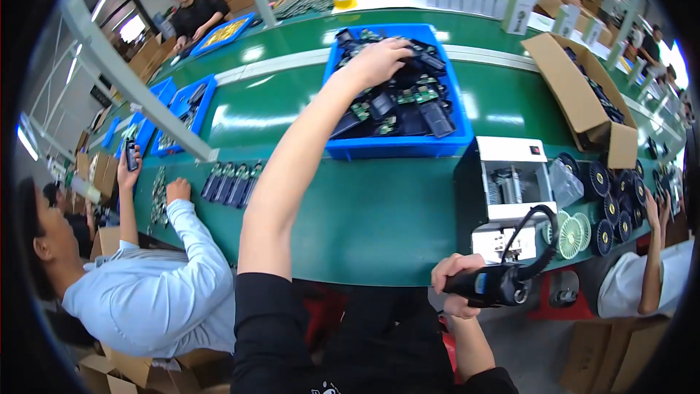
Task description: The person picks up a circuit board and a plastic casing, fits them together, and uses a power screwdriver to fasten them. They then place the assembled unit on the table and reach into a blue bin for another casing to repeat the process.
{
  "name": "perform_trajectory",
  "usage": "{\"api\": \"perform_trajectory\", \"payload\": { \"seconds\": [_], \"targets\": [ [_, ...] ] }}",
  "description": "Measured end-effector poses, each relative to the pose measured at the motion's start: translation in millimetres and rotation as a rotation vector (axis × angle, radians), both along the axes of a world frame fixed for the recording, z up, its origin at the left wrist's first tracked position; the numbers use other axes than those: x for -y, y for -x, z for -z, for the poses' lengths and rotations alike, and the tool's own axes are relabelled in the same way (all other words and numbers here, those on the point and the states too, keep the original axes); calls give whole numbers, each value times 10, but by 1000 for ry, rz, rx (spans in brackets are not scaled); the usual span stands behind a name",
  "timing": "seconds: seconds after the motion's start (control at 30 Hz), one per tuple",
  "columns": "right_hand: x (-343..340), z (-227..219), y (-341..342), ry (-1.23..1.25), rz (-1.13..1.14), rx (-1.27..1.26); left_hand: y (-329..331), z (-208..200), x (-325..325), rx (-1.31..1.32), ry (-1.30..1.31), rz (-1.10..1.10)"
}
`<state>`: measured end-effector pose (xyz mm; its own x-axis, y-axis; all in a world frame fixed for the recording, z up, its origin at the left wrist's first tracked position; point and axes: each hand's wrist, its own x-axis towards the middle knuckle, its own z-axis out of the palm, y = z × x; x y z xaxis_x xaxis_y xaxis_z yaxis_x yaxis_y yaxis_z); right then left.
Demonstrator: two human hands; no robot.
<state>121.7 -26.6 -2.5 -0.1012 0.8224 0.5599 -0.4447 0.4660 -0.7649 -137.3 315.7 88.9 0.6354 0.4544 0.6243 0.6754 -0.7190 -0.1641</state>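
Blue crate [397,147] receives the outstretched left hand [379,60], grip curled over black parts [415,98]. Right hand [456,284] holds the black electric screwdriver [496,283] tight, long axis lying sideways, pointing right.

bare green belt [379,204] before the blue bin [397,147], white machine [510,190] crowding right, cardboard box [583,102] beyond

Black short-sleeved tee w/ small white print at hem; forearms bare; hands ungloved.
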Motion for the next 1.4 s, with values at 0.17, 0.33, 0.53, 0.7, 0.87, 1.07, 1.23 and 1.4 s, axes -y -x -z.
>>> {"api": "perform_trajectory", "payload": {
  "seconds": [0.17,0.33,0.53,0.7,0.87,1.07,1.23,1.4],
  "targets": [
    [-12,9,-23,48,-41,-188,7,-276,604,-2,67,46],
    [-81,20,-74,-10,-23,-188,537,-784,1769,-364,901,-495],
    [-46,-34,-27,16,4,-154,1326,159,2675,-13,670,-503],
    [-21,-44,-35,34,23,-124,1497,433,2845,176,717,-558],
    [42,-121,-69,74,23,-98,1273,425,2959,197,771,-541],
    [129,-685,-427,-39,6,-234,523,439,3181,467,839,-420],
    [-96,-1093,-955,-249,152,-163,-150,607,3220,607,897,-126],
    [-281,-1141,-1015,-165,318,-20,-646,749,3211,643,918,-15]
  ]
}}
